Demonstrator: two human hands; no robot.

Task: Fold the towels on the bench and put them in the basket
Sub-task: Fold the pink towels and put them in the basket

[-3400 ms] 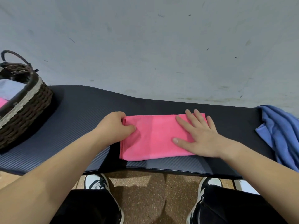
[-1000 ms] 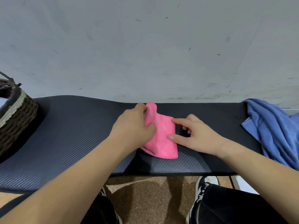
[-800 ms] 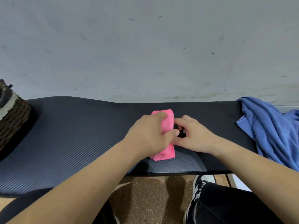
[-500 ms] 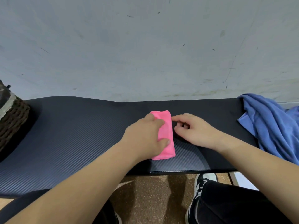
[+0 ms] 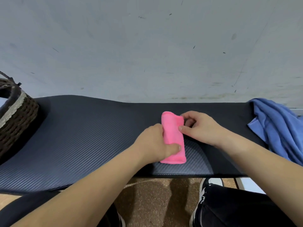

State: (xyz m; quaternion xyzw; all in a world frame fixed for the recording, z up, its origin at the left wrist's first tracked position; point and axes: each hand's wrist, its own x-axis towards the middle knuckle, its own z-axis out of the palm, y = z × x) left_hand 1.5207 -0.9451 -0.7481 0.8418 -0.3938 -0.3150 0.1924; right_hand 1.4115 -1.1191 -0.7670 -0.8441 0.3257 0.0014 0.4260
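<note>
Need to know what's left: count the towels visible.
2. The pink towel lies folded mid-bench between both hands; the blue towel sits crumpled at the bench's right end. The basket may hide more.

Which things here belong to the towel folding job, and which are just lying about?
Part of the job:
pink towel
blue towel
basket
bench
left hand
right hand

Just lying about:
shoes
</note>
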